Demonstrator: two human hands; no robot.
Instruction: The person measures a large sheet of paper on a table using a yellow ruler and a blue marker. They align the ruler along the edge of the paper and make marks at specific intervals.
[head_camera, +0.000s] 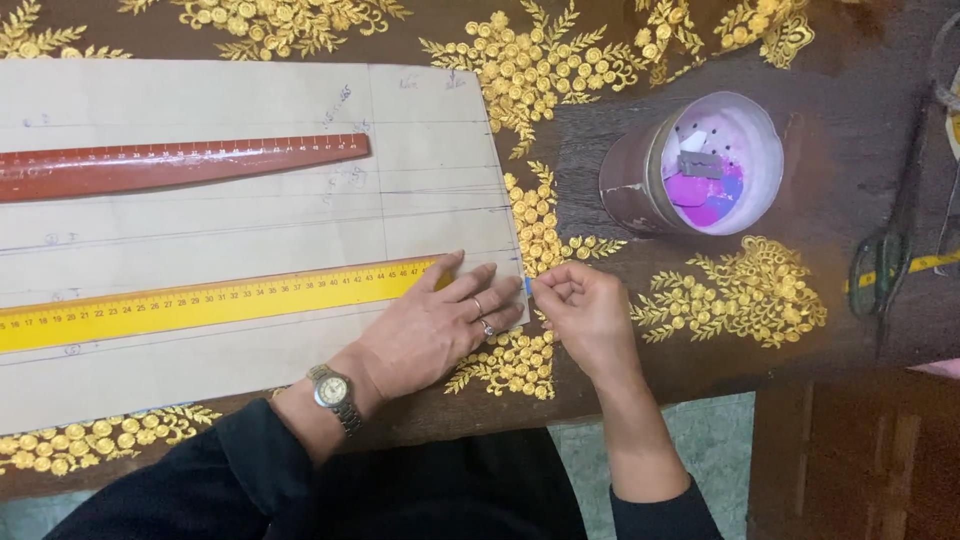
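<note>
Two rulers: a red ruler (180, 165) lay upper left on the paper (250, 100); a yellow ruler (200, 300) lay lower, running right to under the left hand.
Paper: one large cream sheet with pencilled lines, flat on brown cloth (600, 150) with gold embroidery; probably light, thin and easily creased, best held down flat by a palm near the edge.
Yellow ruler: looked stiff, flat and light, likely to slide unless pressed.
Left hand (435, 325): fingers spread, pressed flat on the ruler's right end and the paper.
Chalk (527, 287): small blue piece at the paper's right edge, just beyond the left fingertips; probably brittle.
Right hand (585, 310): fingertips pinched together on the chalk.
Tin (640, 175): further right, holding purple chalk pieces.
Scissors (880, 265): far right.
</note>
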